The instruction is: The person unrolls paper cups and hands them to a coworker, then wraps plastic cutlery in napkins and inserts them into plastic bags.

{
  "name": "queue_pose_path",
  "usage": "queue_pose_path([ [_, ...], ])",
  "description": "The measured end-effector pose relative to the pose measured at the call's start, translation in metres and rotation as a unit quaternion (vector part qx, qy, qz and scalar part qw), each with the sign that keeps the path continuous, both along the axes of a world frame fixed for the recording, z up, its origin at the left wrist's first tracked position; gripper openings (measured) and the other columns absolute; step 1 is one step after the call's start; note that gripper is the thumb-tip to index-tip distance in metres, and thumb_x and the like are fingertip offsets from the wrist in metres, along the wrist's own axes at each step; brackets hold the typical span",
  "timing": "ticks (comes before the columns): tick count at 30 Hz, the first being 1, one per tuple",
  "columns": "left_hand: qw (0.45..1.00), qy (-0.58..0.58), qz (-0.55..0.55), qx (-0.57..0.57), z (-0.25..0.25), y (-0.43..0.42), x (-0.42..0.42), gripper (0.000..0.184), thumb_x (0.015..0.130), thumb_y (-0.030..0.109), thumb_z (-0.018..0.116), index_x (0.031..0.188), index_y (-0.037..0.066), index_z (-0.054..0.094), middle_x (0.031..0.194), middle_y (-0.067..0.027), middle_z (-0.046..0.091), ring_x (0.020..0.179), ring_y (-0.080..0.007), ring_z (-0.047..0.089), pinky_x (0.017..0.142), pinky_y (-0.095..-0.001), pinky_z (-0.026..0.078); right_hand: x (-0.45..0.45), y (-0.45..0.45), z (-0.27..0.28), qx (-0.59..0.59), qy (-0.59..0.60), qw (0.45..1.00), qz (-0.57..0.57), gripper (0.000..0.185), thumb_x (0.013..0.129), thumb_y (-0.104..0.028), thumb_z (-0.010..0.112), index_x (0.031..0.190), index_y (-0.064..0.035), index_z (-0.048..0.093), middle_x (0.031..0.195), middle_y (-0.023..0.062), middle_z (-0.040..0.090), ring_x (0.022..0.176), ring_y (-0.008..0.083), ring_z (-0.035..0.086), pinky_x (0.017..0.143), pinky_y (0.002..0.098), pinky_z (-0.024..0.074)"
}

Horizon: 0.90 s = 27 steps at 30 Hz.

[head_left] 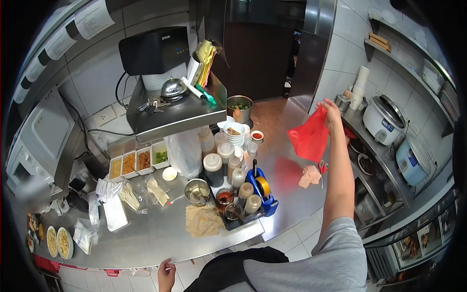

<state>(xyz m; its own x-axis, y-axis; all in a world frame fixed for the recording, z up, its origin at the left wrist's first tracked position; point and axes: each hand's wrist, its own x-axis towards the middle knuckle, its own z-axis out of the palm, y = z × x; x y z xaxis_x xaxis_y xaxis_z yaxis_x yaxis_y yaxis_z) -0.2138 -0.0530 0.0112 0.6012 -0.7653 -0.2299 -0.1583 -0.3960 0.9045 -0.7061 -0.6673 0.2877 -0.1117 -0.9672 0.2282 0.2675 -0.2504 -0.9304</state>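
Note:
My right hand [332,117] is raised on the outstretched right arm, its fingers closed on the top of a red plastic bag [310,136]. The bag hangs above the steel counter, which carries its red reflection. Beneath and right of it lie a crumpled pinkish cloth [309,176] and red-handled scissors [322,168]. My left hand [166,275] is low, by the counter's front edge, with its fingers loosely bent and nothing visible in them. A folded tan cloth [204,221] lies on the counter beyond it.
Squeeze bottles [225,155] and sauce jars crowd a black tray beside a blue tape dispenser [262,190]. Topping containers [144,160], wooden cutlery [129,197] and two bowls [64,243] stand leftward. A raised shelf [180,117] holds a printer. Rice cookers [384,119] stand right.

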Motion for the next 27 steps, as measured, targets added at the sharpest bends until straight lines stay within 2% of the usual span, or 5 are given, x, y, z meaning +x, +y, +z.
queue_pose_path([
  [8, 0.999, -0.001, 0.027, 0.036, 0.001, 0.006, -0.017, 0.038, 0.082, 0.007, 0.061, 0.118, 0.001, 0.052, 0.094, -0.0095, 0.060, 0.083, -0.0154, 0.060, 0.071, -0.0272, 0.051, 0.015, -0.074, -0.047, 0.162, 0.193, 0.964, -0.090, 0.057, 0.075, -0.017, 0.064, 0.129, -0.0166, 0.044, 0.107, 0.0136, 0.056, 0.051, 0.0170, 0.050, 0.046, 0.0359, 0.0436],
  [11, 0.998, -0.005, 0.034, 0.048, 0.033, 0.000, -0.026, 0.038, 0.081, 0.010, 0.062, 0.117, 0.000, 0.053, 0.095, -0.0120, 0.061, 0.087, -0.0182, 0.061, 0.076, -0.0296, 0.051, 0.037, -0.055, -0.042, 0.097, 0.128, 0.986, 0.036, 0.058, 0.078, -0.024, 0.064, 0.132, -0.0175, 0.045, 0.134, 0.0099, 0.043, 0.116, 0.0258, 0.040, 0.086, 0.0407, 0.0404],
  [15, 0.999, -0.008, 0.026, 0.041, 0.024, 0.020, -0.021, 0.038, 0.083, 0.012, 0.061, 0.119, 0.003, 0.052, 0.099, -0.0105, 0.061, 0.089, -0.0182, 0.061, 0.079, -0.0294, 0.051, 0.098, 0.045, -0.006, -0.006, 0.010, 0.933, 0.360, 0.053, 0.091, -0.031, 0.050, 0.140, -0.0184, 0.034, 0.141, 0.0050, 0.039, 0.127, 0.0191, 0.036, 0.100, 0.0342, 0.0258],
  [20, 0.998, -0.025, 0.014, 0.059, 0.009, 0.060, -0.003, 0.039, 0.085, 0.018, 0.060, 0.121, 0.008, 0.050, 0.100, -0.0085, 0.061, 0.085, -0.0200, 0.062, 0.077, -0.0308, 0.050, 0.209, 0.215, 0.015, -0.101, -0.001, 0.843, 0.528, 0.044, 0.089, -0.020, 0.057, 0.125, -0.0029, 0.041, 0.121, 0.0152, 0.050, 0.098, 0.0212, 0.057, 0.080, 0.0298, 0.0491],
  [27, 0.998, -0.024, 0.016, 0.050, -0.003, 0.165, 0.049, 0.040, 0.082, 0.019, 0.061, 0.118, 0.006, 0.052, 0.097, -0.0135, 0.064, 0.089, -0.0272, 0.062, 0.080, -0.0355, 0.049, 0.353, 0.382, -0.057, -0.013, 0.308, 0.695, 0.649, 0.043, 0.081, -0.024, 0.065, 0.114, 0.0024, 0.054, 0.104, 0.0132, 0.062, 0.090, 0.0204, 0.062, 0.077, 0.0314, 0.0481],
])
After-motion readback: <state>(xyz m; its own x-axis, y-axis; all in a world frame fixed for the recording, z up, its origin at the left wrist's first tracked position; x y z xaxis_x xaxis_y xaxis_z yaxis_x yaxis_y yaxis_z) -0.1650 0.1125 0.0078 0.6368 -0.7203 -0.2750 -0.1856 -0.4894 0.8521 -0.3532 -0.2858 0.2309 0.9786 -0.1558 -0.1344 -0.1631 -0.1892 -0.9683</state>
